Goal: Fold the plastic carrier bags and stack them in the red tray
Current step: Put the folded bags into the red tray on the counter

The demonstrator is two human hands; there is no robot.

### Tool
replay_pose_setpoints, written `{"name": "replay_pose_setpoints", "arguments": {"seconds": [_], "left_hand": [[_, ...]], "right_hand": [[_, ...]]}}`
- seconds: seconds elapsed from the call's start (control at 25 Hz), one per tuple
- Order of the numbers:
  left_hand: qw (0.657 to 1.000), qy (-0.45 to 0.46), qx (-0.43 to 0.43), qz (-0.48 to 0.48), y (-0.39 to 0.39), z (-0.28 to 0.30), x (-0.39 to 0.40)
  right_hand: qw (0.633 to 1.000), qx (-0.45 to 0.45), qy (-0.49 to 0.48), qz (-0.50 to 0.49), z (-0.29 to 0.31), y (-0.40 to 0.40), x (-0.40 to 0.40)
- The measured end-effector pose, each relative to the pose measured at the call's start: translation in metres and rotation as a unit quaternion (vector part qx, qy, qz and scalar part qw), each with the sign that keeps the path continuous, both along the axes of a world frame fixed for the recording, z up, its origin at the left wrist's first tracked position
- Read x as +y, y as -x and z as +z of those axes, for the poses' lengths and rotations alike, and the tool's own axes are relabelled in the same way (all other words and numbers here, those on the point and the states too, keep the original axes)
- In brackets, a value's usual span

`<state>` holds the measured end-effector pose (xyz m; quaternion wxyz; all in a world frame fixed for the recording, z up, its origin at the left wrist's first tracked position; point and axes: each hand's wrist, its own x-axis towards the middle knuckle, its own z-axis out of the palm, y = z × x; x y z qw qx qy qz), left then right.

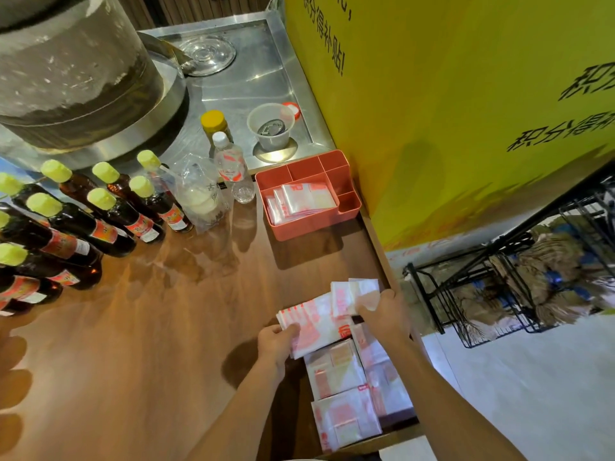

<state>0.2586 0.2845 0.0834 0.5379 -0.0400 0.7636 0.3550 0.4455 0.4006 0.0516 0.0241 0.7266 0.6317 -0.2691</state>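
Flat unfolded bags (349,397) lie at the surface's near right edge. Left hand (278,337) and right hand (386,309) pinch a limp, slippery bag (319,322); best held by its edges.

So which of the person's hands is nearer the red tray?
The right. The right hand holds the bag's folded end almost straight below the red tray; the left hand grips the other end, lower and further left.
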Motion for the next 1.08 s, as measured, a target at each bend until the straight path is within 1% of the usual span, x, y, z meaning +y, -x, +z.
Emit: {"name": "replay_pose_setpoints", "arguments": {"seconds": [0.08,0.12,0.16,0.24,0.32,0.4,0.48,0.56,0.6,0.68,0.8,0.88,1.0,1.08], "left_hand": [[0.999,-0.03,0.006,-0.011,0.004,0.0,0.0],[0.998,-0.047,0.015,-0.024,0.007,0.001,0.0],[0.997,-0.066,0.022,-0.038,0.012,0.004,0.0],[0.993,-0.098,0.026,-0.054,0.026,0.009,0.003],[0.99,-0.129,0.025,-0.05,0.044,0.019,0.008],[0.984,-0.17,0.032,-0.034,0.064,0.031,0.016],[0.977,-0.209,0.047,-0.014,0.083,0.047,0.027],[0.969,-0.237,0.06,0.016,0.101,0.064,0.043],[0.966,-0.248,0.064,0.032,0.11,0.071,0.053],[0.96,-0.263,0.075,0.061,0.125,0.08,0.074],[0.957,-0.266,0.087,0.076,0.141,0.081,0.1],[0.958,-0.262,0.087,0.081,0.15,0.074,0.11],[0.957,-0.263,0.077,0.098,0.16,0.063,0.118],[0.956,-0.265,0.064,0.106,0.162,0.055,0.119]], "right_hand": [[1.0,0.025,0.006,-0.016,-0.004,-0.002,0.003],[0.997,0.07,0.011,-0.032,-0.006,-0.002,0.006],[0.989,0.136,0.016,-0.053,-0.005,-0.001,0.008],[0.957,0.273,0.026,-0.097,0.005,0.006,0.014],[0.918,0.375,-0.005,-0.129,0.021,0.013,0.024],[0.883,0.44,-0.031,-0.158,0.045,0.024,0.044],[0.854,0.486,-0.037,-0.184,0.07,0.036,0.07],[0.842,0.511,-0.04,-0.17,0.092,0.052,0.099],[0.842,0.515,-0.04,-0.158,0.101,0.063,0.113],[0.854,0.501,-0.039,-0.139,0.11,0.089,0.139],[0.888,0.447,-0.051,-0.098,0.1,0.126,0.168],[0.917,0.391,-0.059,-0.057,0.086,0.144,0.18],[0.953,0.294,-0.069,0.033,0.076,0.161,0.181],[0.969,0.196,-0.105,0.109,0.076,0.166,0.173]]}}
